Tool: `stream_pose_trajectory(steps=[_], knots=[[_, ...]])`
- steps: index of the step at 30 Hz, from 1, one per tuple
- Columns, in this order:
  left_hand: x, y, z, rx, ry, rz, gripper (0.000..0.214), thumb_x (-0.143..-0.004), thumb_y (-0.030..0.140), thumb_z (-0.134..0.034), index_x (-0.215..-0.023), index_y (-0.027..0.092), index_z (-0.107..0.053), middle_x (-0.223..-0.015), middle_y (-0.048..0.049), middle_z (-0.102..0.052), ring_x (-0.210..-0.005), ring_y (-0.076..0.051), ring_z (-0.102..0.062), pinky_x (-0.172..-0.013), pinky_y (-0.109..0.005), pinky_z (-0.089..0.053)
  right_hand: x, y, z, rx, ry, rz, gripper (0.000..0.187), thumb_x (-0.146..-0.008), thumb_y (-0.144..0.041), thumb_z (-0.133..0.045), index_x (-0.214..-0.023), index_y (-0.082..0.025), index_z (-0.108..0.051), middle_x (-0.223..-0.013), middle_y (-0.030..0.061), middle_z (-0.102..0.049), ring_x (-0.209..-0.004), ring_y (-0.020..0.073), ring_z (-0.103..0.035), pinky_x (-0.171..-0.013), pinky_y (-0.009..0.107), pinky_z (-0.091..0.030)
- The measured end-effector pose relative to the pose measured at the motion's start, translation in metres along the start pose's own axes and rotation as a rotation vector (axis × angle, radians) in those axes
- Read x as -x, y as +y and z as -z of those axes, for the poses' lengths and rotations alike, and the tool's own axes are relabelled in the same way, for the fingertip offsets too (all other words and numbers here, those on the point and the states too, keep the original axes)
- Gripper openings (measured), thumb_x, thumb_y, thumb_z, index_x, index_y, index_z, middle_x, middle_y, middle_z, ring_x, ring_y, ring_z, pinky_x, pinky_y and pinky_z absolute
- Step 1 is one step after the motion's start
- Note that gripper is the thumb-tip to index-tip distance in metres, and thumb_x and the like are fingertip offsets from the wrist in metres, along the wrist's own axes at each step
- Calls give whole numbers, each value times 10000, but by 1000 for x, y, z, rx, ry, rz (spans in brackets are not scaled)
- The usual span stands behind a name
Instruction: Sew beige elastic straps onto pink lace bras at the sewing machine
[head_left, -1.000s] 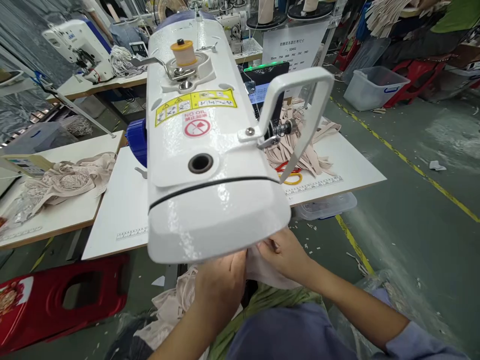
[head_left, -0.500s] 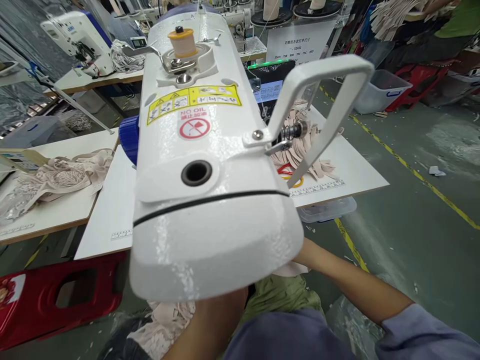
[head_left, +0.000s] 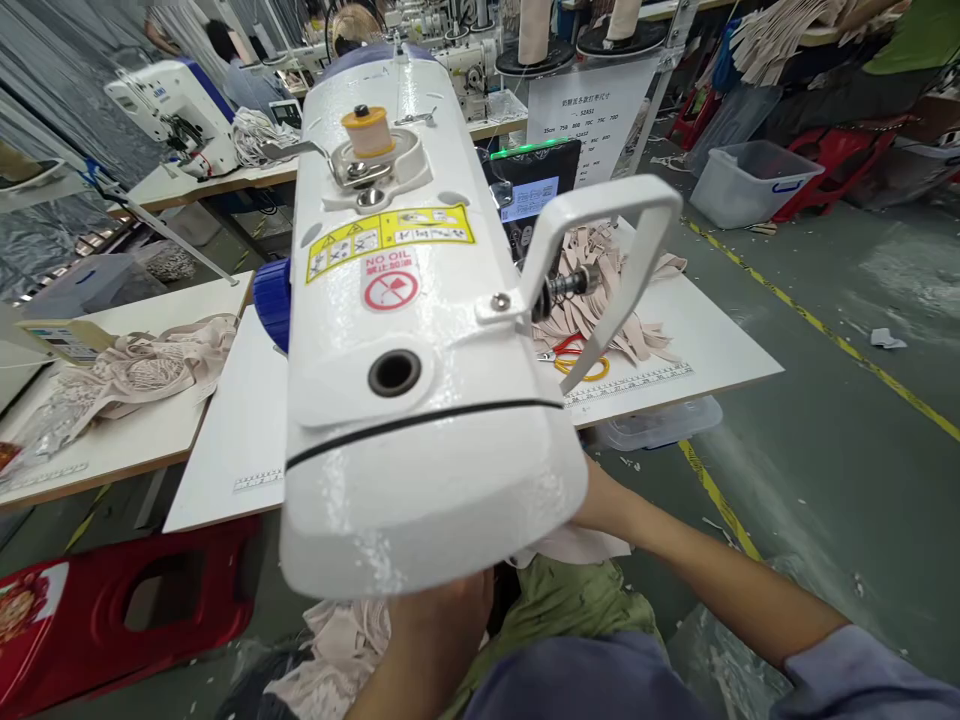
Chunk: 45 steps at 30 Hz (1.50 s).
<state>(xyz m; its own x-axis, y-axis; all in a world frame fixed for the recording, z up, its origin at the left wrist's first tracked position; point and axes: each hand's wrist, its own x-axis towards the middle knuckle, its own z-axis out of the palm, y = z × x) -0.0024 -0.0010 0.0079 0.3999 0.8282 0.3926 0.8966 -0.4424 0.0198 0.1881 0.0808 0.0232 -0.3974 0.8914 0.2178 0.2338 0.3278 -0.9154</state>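
A white sewing machine (head_left: 420, 480) fills the middle of the head view, its rounded front end covering most of both hands. My left hand (head_left: 450, 620) is under that front end, only its back showing; its fingers are hidden. My right hand (head_left: 596, 500) reaches in behind the machine's right side, fingers out of sight. Just below its wrist a piece of pale pink fabric (head_left: 581, 546) pokes out; whether the hand grips it is hidden. More pale pink lacy fabric (head_left: 334, 650) hangs beside my left forearm.
Red-and-yellow-handled scissors (head_left: 581, 368), a printed ruler (head_left: 637, 382) and a heap of pale strips (head_left: 600, 300) lie on the right of the white table (head_left: 720, 345). Left are a side table with lacy garments (head_left: 165, 370) and a red stool (head_left: 90, 620). A clear bin (head_left: 750, 180) stands behind right.
The view has shifted slightly, so the machine sits a little lower and its handle further left. Both hands stay beneath the machine's front end; slightly more of the fabric by the right wrist shows.
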Motion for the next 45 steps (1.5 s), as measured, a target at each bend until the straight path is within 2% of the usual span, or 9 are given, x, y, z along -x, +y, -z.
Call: stream_pose_trajectory(steps=[4, 9, 16, 21, 26, 30, 35, 40, 45], knots=[[6, -4, -2, 52, 9, 63, 396, -925, 202, -475, -1311, 172, -560, -751, -69, -715, -598, -182, -660, -543, -250, -462, -1, 0, -2, -50, -21, 9, 358, -796, -190, -585, -1125, -252, -710, -1253, 68, -651, -1101, 262, -646, -828, 364, -603], [7, -6, -2, 17, -4, 40, 374, -929, 203, -488, -1293, 175, -568, -671, -35, -685, -543, -173, -633, -527, -252, -450, 0, 1, 3, -31, -39, -52, 363, -800, -235, -589, -1142, -260, -707, -1269, 75, -629, -756, 195, -664, -643, 328, -592], [17, -14, -3, 88, 55, 122, 281, -945, 263, -481, -1188, 194, -605, -863, -95, -748, -767, -232, -718, -636, -290, -518, 3, 9, -4, -58, 1, -12, 337, -798, -262, -614, -1124, -256, -700, -1251, 67, -634, -827, 200, -651, -704, 318, -580], [14, -11, 5, 450, 34, 452, 252, -961, 409, -467, -1005, 200, -600, -841, -81, -721, -732, -222, -693, -577, -290, -519, 18, 32, -1, 20, 72, -27, 372, -842, -402, -630, -1167, -223, -652, -1179, 94, -648, -708, 153, -593, -647, 291, -530], [0, -13, 15, 914, -262, 578, 386, -900, 531, -493, -953, 183, -651, -905, -83, -721, -827, -237, -674, -662, -313, -519, 40, 22, 4, 151, -88, -39, 259, -933, -385, -520, -892, -189, -685, -766, 32, -673, -666, 152, -568, -607, 258, -425], [-2, -9, 20, 1274, -500, 525, 391, -855, 539, -567, -879, 170, -695, -853, -54, -704, -841, -223, -630, -770, -319, -489, 66, -9, -9, -119, -278, -157, 307, -913, -451, -557, -802, -179, -647, -685, -4, -576, -635, 126, -500, -585, 238, -364], [21, -16, 46, 1424, -379, 774, 437, -826, 584, -615, -781, 159, -703, -682, -25, -622, -631, -149, -526, -584, -248, -419, 76, -32, -51, -629, -353, -438, 448, -809, -632, -639, -838, -188, -583, -686, -33, -461, -590, 101, -381, -528, 225, -290], [44, -36, 71, 1257, -302, 897, 453, -800, 598, -636, -749, 153, -707, -663, -24, -606, -565, -124, -470, -502, -223, -364, 60, -36, -89, -849, -521, -410, 547, -739, -646, -721, -1020, -192, -604, -856, 3, -558, -737, 131, -495, -648, 244, -386], [46, -43, 61, 1233, -290, 993, 427, -790, 585, -637, -747, 161, -667, -620, 7, -573, -535, -109, -439, -477, -208, -339, 40, -19, -108, -1035, -378, -576, 578, -646, -640, -800, -967, -184, -648, -932, 26, -600, -789, 127, -541, -670, 226, -434]])
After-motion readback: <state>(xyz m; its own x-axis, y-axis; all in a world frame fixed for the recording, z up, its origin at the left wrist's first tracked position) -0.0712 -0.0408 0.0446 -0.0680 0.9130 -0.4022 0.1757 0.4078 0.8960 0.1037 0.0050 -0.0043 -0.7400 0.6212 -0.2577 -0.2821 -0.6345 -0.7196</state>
